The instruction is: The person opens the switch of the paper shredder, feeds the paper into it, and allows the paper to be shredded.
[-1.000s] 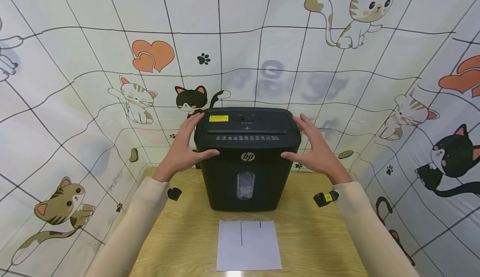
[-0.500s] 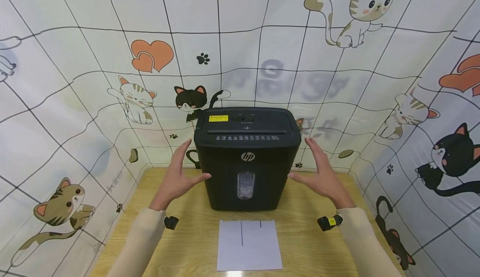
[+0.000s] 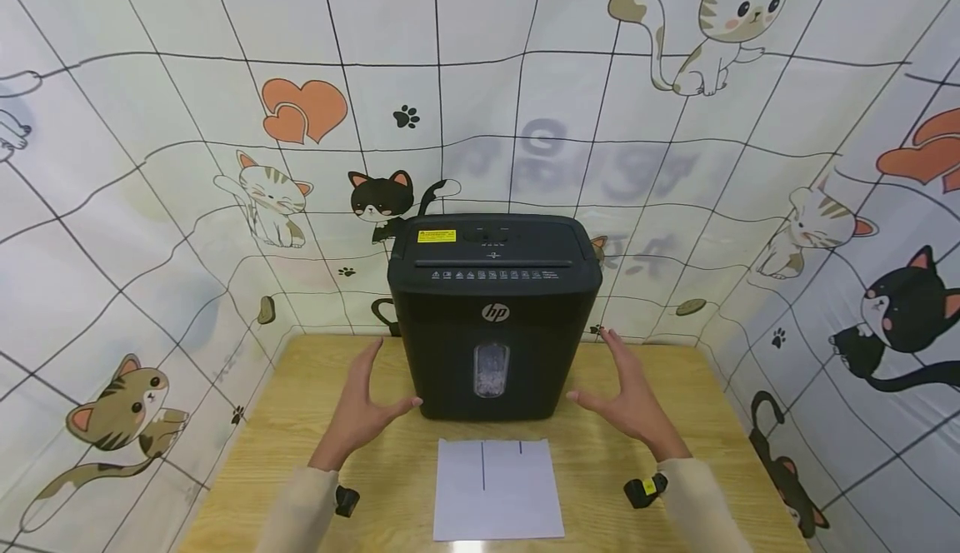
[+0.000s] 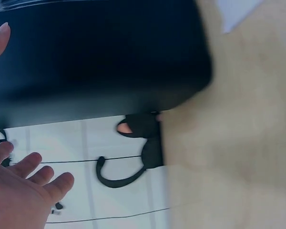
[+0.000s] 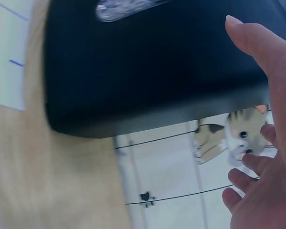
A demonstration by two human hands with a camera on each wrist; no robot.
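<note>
Spread hands: your left hand point(image 3: 358, 415) and right hand point(image 3: 633, 410) each hold the thumb well apart from the fingers, one at either side of the shredder's point(image 3: 450, 336) lower body. Left thumb tip lies close to the base corner; contact there cannot be told. Right thumb tip shows just beside the opposite side.

Shredder stands upright on the table point(image 3: 247, 453), centred before you near the back edge. Its front faces you, with hp logo point(image 3: 496, 312) above window point(image 3: 491, 370). Long axis of the top runs left to right, as does the feed slot point(image 3: 493, 265); the body narrows toward its base.

Count: one shredder; one yellow label point(image 3: 437, 236), top left; one white sheet point(image 3: 502, 503), flat in front; two dark lines point(image 3: 483, 465) on it, one long, one short; two wrist cameras point(image 3: 347, 500), one per wrist.

Edges: a narrow wood strip separates shredder and sheet. Wider wood shows to your left and right. Cat-print sheeting point(image 3: 480, 20) borders the table behind and on both sides.
</note>
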